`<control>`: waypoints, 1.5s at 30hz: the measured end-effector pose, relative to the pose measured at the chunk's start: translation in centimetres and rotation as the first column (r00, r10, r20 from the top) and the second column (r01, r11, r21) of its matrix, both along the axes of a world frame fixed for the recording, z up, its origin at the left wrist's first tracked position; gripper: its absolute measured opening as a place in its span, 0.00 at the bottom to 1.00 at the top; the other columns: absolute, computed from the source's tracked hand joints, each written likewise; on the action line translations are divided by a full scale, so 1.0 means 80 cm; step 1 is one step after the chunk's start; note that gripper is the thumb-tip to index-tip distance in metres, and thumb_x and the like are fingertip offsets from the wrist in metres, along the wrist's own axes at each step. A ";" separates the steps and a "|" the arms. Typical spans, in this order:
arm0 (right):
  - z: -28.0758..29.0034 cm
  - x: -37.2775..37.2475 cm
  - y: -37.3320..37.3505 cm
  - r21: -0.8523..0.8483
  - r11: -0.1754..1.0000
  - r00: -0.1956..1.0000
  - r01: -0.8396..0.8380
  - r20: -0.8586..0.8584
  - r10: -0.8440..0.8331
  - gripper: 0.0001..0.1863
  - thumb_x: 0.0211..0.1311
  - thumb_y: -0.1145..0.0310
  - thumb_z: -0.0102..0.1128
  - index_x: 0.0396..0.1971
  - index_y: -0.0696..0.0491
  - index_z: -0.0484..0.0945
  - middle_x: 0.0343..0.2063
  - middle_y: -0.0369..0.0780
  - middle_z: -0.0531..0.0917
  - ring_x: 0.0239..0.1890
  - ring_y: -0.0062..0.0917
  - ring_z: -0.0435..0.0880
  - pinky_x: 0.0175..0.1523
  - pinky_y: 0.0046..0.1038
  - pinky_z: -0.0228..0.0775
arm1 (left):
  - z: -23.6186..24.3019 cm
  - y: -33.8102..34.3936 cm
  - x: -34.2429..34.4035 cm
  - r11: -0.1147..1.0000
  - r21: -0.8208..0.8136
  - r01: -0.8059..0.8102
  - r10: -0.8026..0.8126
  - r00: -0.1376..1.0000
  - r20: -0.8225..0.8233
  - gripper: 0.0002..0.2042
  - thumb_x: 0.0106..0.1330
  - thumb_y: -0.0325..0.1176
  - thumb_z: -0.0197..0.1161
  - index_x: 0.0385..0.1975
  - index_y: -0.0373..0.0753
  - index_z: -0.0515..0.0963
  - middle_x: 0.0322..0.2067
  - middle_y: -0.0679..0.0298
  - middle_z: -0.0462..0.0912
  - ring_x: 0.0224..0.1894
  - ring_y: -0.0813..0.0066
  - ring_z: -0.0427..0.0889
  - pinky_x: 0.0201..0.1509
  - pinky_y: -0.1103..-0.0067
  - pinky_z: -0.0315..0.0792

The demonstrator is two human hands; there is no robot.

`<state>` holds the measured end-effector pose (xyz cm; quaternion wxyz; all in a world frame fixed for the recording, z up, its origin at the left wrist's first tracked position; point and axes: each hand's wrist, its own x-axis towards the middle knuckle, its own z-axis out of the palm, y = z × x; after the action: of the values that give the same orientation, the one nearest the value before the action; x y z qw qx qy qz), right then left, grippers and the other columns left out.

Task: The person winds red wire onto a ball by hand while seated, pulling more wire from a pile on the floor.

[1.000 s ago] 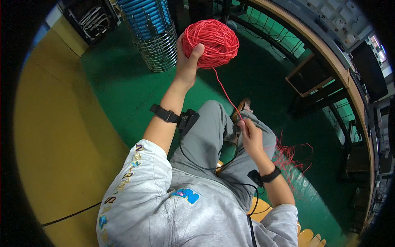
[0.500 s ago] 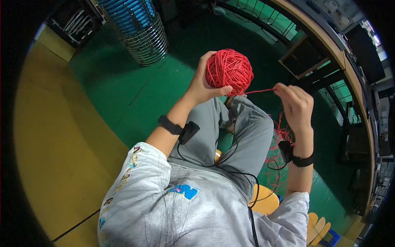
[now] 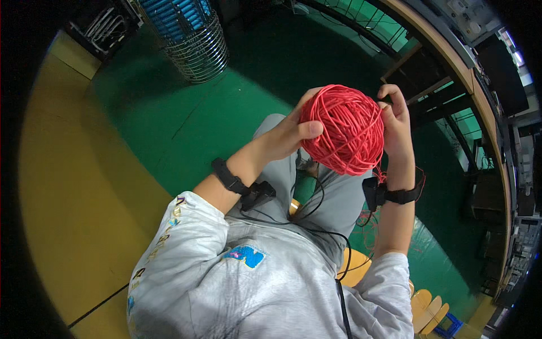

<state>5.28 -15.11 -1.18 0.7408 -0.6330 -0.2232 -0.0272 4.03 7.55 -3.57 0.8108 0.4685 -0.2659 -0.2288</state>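
Yarn ball (image 3: 342, 129) hides both palms; left hand (image 3: 285, 135) and right hand (image 3: 395, 125) grip it.

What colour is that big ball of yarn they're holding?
Red; the ball of yarn shows best in the head view.

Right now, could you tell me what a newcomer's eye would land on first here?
A big ball of red yarn sits at centre, gripped by the left hand and touched on its far side by the right hand. At upper left, a wire basket with a blue insert stands on the green floor.
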 end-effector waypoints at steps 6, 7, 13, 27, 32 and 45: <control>-0.011 0.007 0.020 0.230 0.959 0.986 0.167 -0.035 -0.164 0.06 0.65 0.71 0.51 0.28 0.53 0.68 0.23 0.28 0.69 0.25 0.09 0.66 0.34 0.13 0.61 | -0.006 -0.008 0.003 0.973 -0.219 0.078 -0.141 0.946 -0.291 0.36 0.58 0.59 0.52 0.62 0.42 0.56 0.58 0.61 0.64 0.58 0.69 0.67 0.61 0.71 0.63; -0.011 0.010 0.021 0.130 0.957 0.965 0.258 0.020 -0.263 0.06 0.65 0.70 0.51 0.28 0.54 0.68 0.22 0.28 0.69 0.26 0.09 0.66 0.34 0.14 0.61 | -0.006 -0.010 0.003 0.970 -0.238 0.046 -0.132 0.924 -0.360 0.35 0.60 0.60 0.50 0.61 0.42 0.57 0.58 0.62 0.65 0.58 0.69 0.68 0.61 0.71 0.63; -0.065 0.006 0.039 -0.116 0.799 0.801 0.590 0.209 -0.560 0.07 0.62 0.77 0.47 0.39 0.57 0.72 0.28 0.38 0.79 0.30 0.18 0.76 0.35 0.20 0.66 | 0.005 -0.030 0.019 0.909 -0.411 -0.063 -0.127 0.899 -0.420 0.33 0.61 0.65 0.41 0.60 0.48 0.60 0.58 0.62 0.66 0.58 0.64 0.68 0.60 0.64 0.63; -0.057 -0.051 0.070 -0.211 0.936 0.934 0.283 -0.160 -0.318 0.15 0.61 0.68 0.54 0.46 0.57 0.69 0.32 0.34 0.75 0.34 0.19 0.75 0.40 0.22 0.68 | -0.040 -0.059 0.036 0.929 -0.217 -0.299 0.215 0.915 -0.341 0.35 0.57 0.67 0.46 0.58 0.48 0.62 0.55 0.62 0.68 0.57 0.70 0.67 0.61 0.70 0.62; -0.042 -0.052 0.056 -0.303 0.953 0.879 0.010 -0.451 -0.153 0.18 0.64 0.62 0.51 0.48 0.58 0.67 0.32 0.37 0.76 0.32 0.19 0.74 0.40 0.23 0.67 | -0.040 -0.071 0.033 0.862 -0.159 -0.481 0.467 0.876 -0.118 0.46 0.48 0.57 0.66 0.61 0.44 0.46 0.57 0.55 0.58 0.59 0.62 0.62 0.60 0.70 0.63; -0.102 -0.139 0.050 -0.562 0.826 0.947 0.050 -0.236 -0.219 0.13 0.62 0.71 0.52 0.47 0.52 0.73 0.21 0.38 0.76 0.19 0.20 0.73 0.23 0.23 0.63 | -0.022 -0.034 0.085 0.592 -0.215 -0.777 0.806 0.562 0.188 0.47 0.45 0.46 0.73 0.59 0.41 0.46 0.53 0.56 0.60 0.55 0.64 0.66 0.56 0.72 0.67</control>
<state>-5.81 -11.12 -9.34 0.5489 -0.8297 -0.0647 0.0784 10.86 4.80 -5.33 0.8073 0.5197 -0.1452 0.2389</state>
